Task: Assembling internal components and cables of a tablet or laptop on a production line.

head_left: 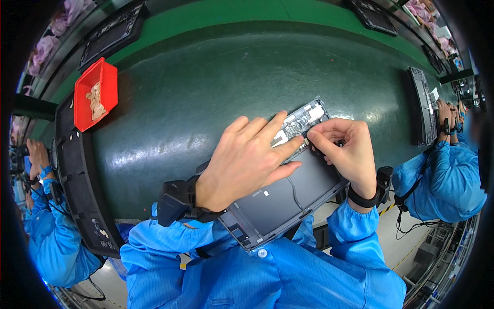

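An opened grey device chassis [288, 198] lay tilted across the dark green bench [206, 87] at the lower centre of the frame, its near corner over the bench edge. The left hand [247, 159] rested flat on the chassis, fingers [267, 126] spread wide and extended, pressing down near the circuit board [303, 121] at its upper end and gripping nothing. The right hand [345, 149] was just beside it, thumb and forefinger pinched narrowly on a small dark part at the board's edge; what the part was could not be told. Both wrists wore black straps over blue sleeves. A red tray [95, 95] of pale pieces sat at the upper left. Other people in blue worked at the left and right edges.
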A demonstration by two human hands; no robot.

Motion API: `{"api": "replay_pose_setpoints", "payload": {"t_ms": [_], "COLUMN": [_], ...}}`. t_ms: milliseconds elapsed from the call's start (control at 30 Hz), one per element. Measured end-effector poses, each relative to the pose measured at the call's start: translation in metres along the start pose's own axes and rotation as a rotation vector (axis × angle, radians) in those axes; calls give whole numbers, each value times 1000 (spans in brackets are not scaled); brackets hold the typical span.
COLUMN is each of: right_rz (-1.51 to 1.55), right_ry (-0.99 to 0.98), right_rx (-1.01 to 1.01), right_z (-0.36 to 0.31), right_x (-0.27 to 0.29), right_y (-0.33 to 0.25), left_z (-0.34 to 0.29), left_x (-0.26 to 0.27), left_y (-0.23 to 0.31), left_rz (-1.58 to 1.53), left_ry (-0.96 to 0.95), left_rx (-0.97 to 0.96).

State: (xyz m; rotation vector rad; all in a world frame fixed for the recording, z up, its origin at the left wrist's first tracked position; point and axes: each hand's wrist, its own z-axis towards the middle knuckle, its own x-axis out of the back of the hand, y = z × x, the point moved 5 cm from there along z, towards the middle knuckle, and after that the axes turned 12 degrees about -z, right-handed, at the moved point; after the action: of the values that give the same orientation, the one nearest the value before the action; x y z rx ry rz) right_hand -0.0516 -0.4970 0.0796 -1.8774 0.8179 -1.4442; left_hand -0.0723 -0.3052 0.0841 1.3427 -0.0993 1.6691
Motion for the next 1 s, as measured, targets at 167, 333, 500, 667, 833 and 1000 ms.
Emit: {"api": "replay_pose_setpoints", "payload": {"t_ms": [167, 333, 500, 667, 833, 1000], "right_rz": [-5, -2, -22, -14, -35, -87], "right_ry": [-17, -36, -31, -43, -32, -86], "right_rx": [-15, -6, 5, 21, 68, 120], "right_z": [0, 1, 2, 2, 3, 3], "right_x": [0, 0, -1, -1, 0, 1], "right_y": [-1, -1, -1, -3, -4, -1], "left_z": [0, 0, 0, 0, 2, 4], "left_x": [0, 0, -1, 0, -1, -3], "left_y": [1, 1, 0, 1, 2, 6], "left_rz": [1, 0, -11, -36, -28, 16], "left_ry": [9, 6, 5, 21, 16, 6], "left_rx": [-9, -1, 7, 25, 8, 31]}}
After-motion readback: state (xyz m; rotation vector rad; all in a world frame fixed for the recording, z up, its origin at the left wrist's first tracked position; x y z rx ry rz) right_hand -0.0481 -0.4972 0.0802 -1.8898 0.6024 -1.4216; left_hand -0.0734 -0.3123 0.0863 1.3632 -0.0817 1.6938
